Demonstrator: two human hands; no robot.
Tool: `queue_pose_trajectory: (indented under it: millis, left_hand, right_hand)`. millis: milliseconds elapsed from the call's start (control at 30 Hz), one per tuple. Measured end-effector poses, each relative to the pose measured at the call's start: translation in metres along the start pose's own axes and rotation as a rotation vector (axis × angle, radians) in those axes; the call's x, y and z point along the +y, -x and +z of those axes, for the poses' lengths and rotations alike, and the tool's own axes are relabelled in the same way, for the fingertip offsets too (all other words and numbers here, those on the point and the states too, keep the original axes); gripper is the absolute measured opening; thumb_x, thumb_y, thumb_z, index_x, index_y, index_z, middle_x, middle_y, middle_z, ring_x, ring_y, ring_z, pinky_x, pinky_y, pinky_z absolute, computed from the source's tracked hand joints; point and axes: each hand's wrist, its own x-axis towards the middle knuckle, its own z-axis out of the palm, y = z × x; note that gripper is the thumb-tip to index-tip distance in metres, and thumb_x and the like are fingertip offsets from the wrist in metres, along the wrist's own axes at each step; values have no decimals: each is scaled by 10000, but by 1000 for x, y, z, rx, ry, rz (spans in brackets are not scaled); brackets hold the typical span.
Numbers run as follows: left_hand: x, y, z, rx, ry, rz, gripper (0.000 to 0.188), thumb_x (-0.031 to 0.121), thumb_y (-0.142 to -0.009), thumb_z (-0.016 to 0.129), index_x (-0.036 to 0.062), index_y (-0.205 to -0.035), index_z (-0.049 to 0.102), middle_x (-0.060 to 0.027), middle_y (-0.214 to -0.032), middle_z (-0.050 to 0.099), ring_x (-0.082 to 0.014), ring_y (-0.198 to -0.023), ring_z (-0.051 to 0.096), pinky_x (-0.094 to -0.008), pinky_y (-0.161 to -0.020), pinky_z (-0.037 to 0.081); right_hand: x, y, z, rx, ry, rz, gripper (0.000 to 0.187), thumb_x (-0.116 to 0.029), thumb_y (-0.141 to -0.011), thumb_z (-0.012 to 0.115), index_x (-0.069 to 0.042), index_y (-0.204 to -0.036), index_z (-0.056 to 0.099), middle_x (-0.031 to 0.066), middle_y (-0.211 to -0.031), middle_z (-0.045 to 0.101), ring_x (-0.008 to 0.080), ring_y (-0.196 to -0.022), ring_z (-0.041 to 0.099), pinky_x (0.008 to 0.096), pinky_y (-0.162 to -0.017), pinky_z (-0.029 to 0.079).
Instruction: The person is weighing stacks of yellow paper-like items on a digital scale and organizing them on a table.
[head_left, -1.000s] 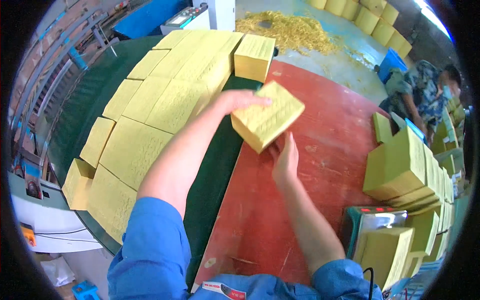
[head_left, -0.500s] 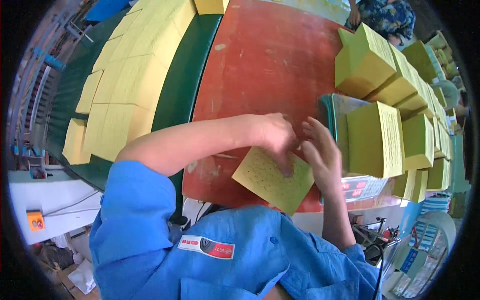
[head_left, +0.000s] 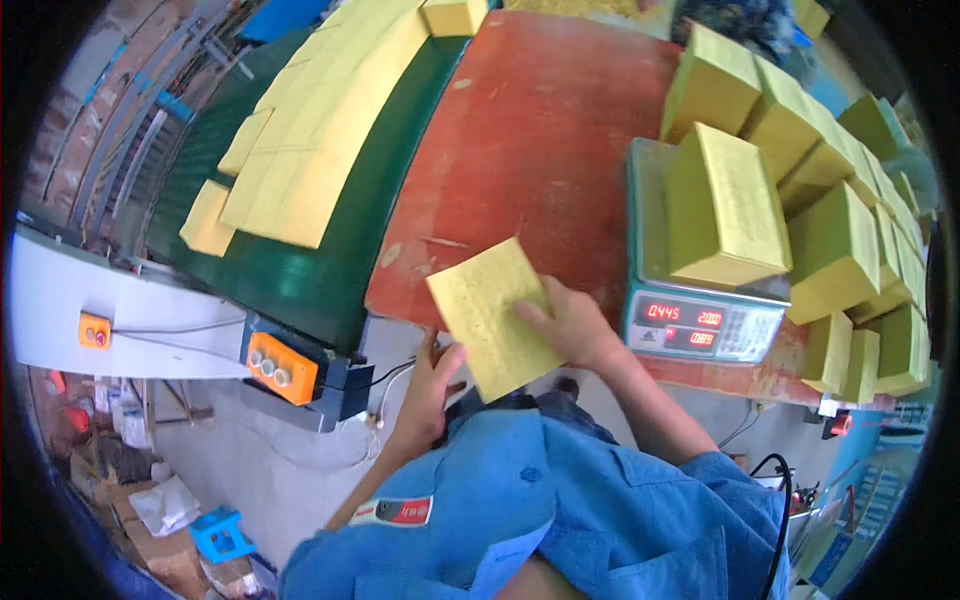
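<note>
A square of yellow paper (head_left: 490,320), with rows of small marks across it, is tilted over the near edge of the red table (head_left: 500,150). Its thickness is hard to judge. My right hand (head_left: 578,328) grips its right side, thumb on top and fingers mostly hidden. At the lower left edge is my left hand (head_left: 430,390), its thumb and fingers apart, close to the paper or touching it. To the right, a digital scale (head_left: 705,335) with lit red figures carries a thick yellow paper stack (head_left: 728,205).
Left of the table runs a green belt (head_left: 345,225) bearing rows of yellow paper blocks (head_left: 310,150). An orange button box (head_left: 282,370) sits at its near end. More yellow stacks (head_left: 840,245) stand right of the scale. Another person (head_left: 735,25) is at the far end.
The yellow paper has come up off the table and toward the left. My left hand has drawn back from over it to its lower left edge; my right hand now grips it. My view has shifted.
</note>
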Motion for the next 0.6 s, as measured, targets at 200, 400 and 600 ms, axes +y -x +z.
queue_pose_trajectory:
  millis: [200, 400, 600]
  left_hand:
    - [-27, 3, -9, -166, 340, 135, 631, 338, -947, 534, 149, -1493, 279, -70, -1386, 479, -223, -1267, 476, -419, -967, 447]
    - [-33, -10, 2, -217, 349, 188, 621, 244, -939, 550, 122, -1479, 270, -98, -1404, 450, -245, -1281, 463, -405, -1024, 420]
    - [-50, -28, -18, -254, 386, 166, 633, 200, -911, 575, 106, -1463, 279, -125, -1402, 438, -266, -1285, 458, -424, -1052, 405]
  right_hand:
    - [10, 14, 25, 17, 106, -61, 638, -486, -913, 538, 59, -1244, 512, 306, -990, 653, 441, -969, 641, 489, -868, 488]
    - [15, 25, 22, 39, 94, 22, 646, -492, -906, 543, 24, -1294, 512, 294, -1041, 654, 413, -1011, 637, 455, -899, 488]
    - [46, 47, 35, 146, -227, -72, 548, -412, -954, 542, 21, -1291, 535, 221, -1056, 682, 310, -995, 663, 407, -905, 497]
